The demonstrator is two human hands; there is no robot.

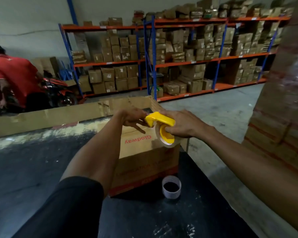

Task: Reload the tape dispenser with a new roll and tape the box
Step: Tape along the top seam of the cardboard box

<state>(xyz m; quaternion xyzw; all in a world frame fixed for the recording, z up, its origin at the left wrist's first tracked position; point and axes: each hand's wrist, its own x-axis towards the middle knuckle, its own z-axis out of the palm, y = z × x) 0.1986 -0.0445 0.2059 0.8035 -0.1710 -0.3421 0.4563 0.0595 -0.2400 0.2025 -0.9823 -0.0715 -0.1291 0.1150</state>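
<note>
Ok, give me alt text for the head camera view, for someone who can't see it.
Over a cardboard box on a dark table, the right hand grips a yellow tape dispenser loaded with a clear roll while the left hand pinches at its front end. An empty tape core stands beside the box; warehouse shelves of cartons fill the background.

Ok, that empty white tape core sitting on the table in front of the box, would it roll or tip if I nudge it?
The empty core stands on end, so it would probably slide, not roll. It looks thin-walled and hollow, so likely very light and easily knocked over.
</note>
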